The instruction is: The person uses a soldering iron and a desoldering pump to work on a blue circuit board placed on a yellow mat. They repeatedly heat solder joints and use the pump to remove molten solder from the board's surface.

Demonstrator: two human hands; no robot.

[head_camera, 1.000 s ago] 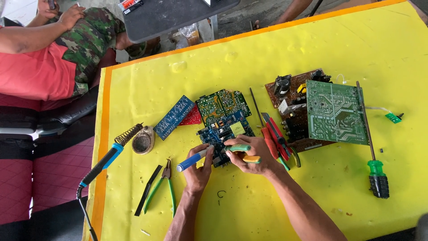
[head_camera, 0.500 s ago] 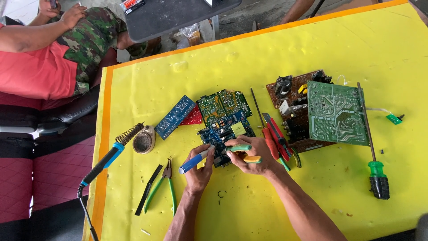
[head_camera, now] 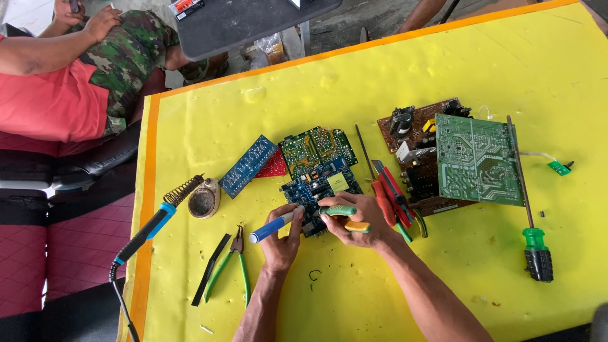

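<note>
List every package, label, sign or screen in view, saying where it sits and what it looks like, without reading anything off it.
Yellow label: small square sticker on the blue circuit board in front of the hands.
Red and white package: flat, at the far-left edge of the dark table beyond the yellow table; only partly in view.
Clear plastic bag: crumpled, on the floor under the dark table.
No signs or screens in view.

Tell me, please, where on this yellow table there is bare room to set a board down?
Bare patches: the far yellow table beyond the boards, and the near right corner past the green-handled screwdriver. Crowded: the middle, where the left hand and right hand work on the blue circuit board, between pliers and red cutters.
</note>
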